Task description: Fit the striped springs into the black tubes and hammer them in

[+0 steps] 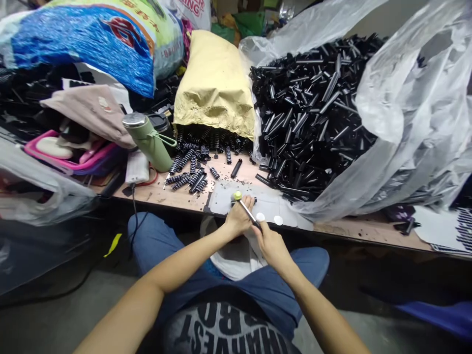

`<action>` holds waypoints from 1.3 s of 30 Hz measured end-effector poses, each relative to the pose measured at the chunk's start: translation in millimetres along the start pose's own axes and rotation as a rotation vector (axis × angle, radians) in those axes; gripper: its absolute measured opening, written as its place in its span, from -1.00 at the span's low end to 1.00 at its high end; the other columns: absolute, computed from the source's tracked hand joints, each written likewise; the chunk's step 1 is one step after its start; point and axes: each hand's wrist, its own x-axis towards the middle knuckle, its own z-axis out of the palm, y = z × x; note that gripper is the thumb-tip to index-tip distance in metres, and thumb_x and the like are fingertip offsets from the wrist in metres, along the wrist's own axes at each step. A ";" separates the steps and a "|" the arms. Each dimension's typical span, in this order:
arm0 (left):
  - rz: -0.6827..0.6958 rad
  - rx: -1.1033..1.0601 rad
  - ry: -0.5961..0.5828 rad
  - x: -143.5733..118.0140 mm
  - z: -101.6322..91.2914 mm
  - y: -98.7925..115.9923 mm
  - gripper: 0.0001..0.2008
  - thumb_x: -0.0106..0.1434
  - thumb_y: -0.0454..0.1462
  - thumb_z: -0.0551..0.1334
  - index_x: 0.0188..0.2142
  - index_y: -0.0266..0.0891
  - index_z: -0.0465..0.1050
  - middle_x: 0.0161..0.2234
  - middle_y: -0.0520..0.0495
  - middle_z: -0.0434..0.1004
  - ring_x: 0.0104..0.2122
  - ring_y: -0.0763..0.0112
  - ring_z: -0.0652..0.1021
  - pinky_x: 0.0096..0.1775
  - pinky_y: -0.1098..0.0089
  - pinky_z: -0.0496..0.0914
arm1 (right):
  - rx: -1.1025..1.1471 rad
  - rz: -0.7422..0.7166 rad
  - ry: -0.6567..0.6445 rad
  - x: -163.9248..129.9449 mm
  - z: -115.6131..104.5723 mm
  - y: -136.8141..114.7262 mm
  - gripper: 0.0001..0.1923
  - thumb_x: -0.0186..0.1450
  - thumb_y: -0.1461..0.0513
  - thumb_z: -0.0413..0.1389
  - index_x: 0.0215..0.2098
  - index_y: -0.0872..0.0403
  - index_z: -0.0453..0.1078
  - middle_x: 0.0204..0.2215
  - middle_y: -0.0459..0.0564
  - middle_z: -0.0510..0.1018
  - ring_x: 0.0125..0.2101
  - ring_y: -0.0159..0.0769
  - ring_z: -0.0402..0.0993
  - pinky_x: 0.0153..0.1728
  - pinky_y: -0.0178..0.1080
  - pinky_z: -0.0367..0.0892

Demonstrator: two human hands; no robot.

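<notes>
My left hand [239, 218] is closed around the upper end of a thin metal rod [246, 211] that carries a small yellow-green cap [237, 195] at its tip. My right hand [270, 242] grips the lower, dark end of the same rod. Both hands sit at the near edge of the wooden table [354, 229], over a grey mat [223, 199] with two white discs [269, 218]. Just beyond lie loose black springs [190, 173] and a single black tube [236, 168].
A big heap of black tubes [313, 113] fills a clear plastic bag [413, 123] at right. A yellow paper sack [214, 83] spills springs. A green bottle [149, 139], pink tray [70, 157], blue printed bag [88, 39] and clutter crowd the left. A white bag [232, 258] lies on my lap.
</notes>
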 end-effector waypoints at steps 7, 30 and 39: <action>0.046 -0.194 -0.104 -18.0 -43.0 21.5 -0.72 0.35 -0.24 0.06 -0.01 -0.28 0.38 -0.25 -0.16 0.49 -0.24 0.25 0.48 -0.21 0.29 0.42 | -0.096 0.158 0.170 26.8 -12.0 44.7 -0.68 0.44 0.04 -0.18 -0.23 0.06 0.26 -0.43 0.02 0.54 -0.46 -0.23 0.47 -0.46 -0.28 0.08; -0.869 0.172 0.003 -37.8 -74.6 -158.5 -0.66 0.26 -0.21 0.06 -0.22 -0.47 0.48 -0.20 -0.42 0.48 -0.12 -0.04 0.44 -0.13 0.14 0.34 | 0.047 -0.340 0.233 221.1 -5.9 -80.9 -0.77 0.40 0.20 -0.09 -0.14 0.12 0.36 -0.14 0.12 0.46 -0.08 -0.16 0.30 -0.08 -0.20 0.23; -0.794 0.122 0.077 -43.8 -77.4 -164.7 -0.74 0.27 -0.31 0.03 -0.25 -0.37 0.47 -0.28 -0.32 0.53 -0.22 0.07 0.50 -0.14 0.19 0.36 | -0.020 -0.336 0.137 304.9 3.4 -126.3 -0.78 0.34 0.25 0.00 -0.16 0.17 0.44 -0.13 0.19 0.50 -0.05 -0.11 0.31 -0.06 -0.18 0.21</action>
